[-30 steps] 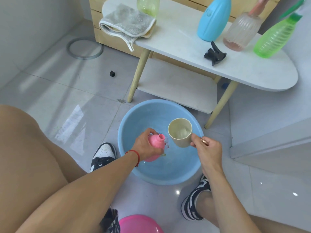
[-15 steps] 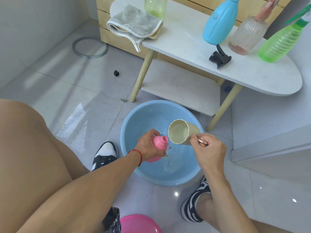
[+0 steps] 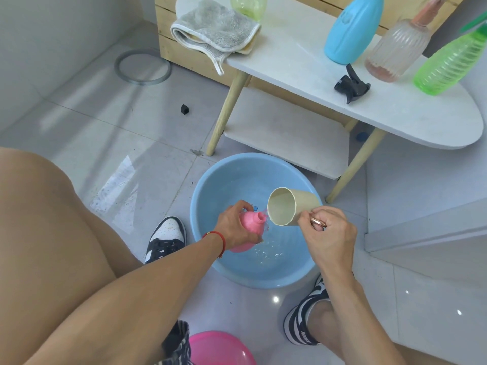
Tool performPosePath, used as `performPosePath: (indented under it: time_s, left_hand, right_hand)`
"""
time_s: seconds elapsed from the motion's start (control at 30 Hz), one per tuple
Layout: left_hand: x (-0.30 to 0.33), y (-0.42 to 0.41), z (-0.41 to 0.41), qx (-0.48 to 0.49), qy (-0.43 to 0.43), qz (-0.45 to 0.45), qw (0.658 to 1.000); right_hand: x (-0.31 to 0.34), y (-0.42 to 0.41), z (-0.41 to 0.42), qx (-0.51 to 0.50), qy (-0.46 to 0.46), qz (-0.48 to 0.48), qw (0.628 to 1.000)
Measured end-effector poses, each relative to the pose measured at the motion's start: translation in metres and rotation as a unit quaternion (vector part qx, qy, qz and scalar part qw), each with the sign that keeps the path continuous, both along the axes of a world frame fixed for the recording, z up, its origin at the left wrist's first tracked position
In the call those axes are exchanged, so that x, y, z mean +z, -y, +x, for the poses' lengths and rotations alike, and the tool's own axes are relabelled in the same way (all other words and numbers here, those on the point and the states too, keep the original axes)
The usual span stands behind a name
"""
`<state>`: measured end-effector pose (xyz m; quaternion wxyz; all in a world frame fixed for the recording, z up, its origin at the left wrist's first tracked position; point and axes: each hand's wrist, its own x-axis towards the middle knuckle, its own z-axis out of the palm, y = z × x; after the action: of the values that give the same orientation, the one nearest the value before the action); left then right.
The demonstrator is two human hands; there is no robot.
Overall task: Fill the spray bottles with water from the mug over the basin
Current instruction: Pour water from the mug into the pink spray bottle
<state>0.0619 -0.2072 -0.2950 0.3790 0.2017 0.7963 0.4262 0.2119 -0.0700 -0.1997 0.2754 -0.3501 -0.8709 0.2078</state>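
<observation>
Since the last look I had tipped the mug (image 3: 291, 206) further, its lip right beside the pink bottle (image 3: 249, 227) mouth, over the basin (image 3: 210, 180) to catch spill; my left hand (image 3: 234, 227) gripped the bottle's body, neck poking past the fingers, my right hand (image 3: 326, 238) clutched the mug's handle
</observation>
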Motion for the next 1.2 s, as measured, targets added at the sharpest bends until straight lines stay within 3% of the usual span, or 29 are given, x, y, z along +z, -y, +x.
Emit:
performPosePath:
  time_s: [0.7, 1.2]
  left_hand:
    - [-0.0041, -0.0005, 0.0019, -0.006, 0.004, -0.032, 0.999]
    - [-0.0068, -0.0017, 0.0032, -0.011, 0.007, -0.036, 0.999]
  right_hand:
    - [0.0018, 0.0006, 0.0001, 0.060, 0.000, 0.104, 0.993]
    - [-0.0046, -0.0033, 0.0020, 0.113, -0.044, 0.224, 0.967]
